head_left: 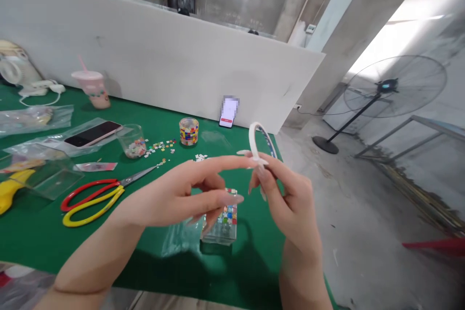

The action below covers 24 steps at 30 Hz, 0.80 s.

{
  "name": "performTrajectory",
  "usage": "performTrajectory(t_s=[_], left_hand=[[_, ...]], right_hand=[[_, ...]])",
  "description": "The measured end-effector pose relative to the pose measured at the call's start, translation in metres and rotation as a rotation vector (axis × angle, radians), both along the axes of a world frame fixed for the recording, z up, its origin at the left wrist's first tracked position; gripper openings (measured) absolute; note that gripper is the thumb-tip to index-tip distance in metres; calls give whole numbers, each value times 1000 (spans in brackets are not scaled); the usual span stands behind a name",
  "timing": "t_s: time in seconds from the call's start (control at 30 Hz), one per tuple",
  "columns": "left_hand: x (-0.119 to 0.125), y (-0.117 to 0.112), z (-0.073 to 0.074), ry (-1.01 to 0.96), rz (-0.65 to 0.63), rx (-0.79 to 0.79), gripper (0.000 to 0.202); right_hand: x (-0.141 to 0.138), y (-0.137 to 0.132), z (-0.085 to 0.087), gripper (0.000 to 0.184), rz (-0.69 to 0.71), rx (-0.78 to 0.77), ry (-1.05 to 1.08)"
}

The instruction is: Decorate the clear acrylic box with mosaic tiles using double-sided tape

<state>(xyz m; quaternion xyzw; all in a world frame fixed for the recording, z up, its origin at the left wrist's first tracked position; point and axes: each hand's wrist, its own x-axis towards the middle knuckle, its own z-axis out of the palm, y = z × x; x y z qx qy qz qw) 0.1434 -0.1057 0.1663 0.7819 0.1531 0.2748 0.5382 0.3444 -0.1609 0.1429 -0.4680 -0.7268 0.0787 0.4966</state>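
My right hand (pixel 290 198) pinches a narrow white ring, which looks like a roll of tape (pixel 253 138) with blue print on its inner face, and holds it upright above the table. From the left, my left hand (pixel 189 191) reaches over with its index finger stretched to the roll's lower edge. Its thumb and other fingers are apart, with nothing visible between them. Below my hands stands a clear box (pixel 223 235) with small coloured tiles on it, partly hidden by my left fingers.
On the green table (pixel 156 276) lie red-and-yellow scissors (pixel 98 196), loose mosaic tiles (pixel 160 146), and a clear cup (pixel 133 143) of tiles. A mosaic-covered jar (pixel 189 131), a phone (pixel 93 134), a propped phone (pixel 228 112) and a pink drink cup (pixel 92 89) stand farther back.
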Motion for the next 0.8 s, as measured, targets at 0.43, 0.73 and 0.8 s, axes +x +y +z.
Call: performTrajectory(t_s=[0.43, 0.73, 0.8], left_hand=[[10, 5, -4, -323, 467, -105, 25], [15, 8, -10, -313, 279, -431, 25], [15, 10, -11, -315, 233, -458, 19]], right_hand=[[-3, -18, 2, 31, 169, -246, -16], [-6, -17, 2, 27, 143, -244, 9], [-5, -18, 3, 26, 135, -238, 7]])
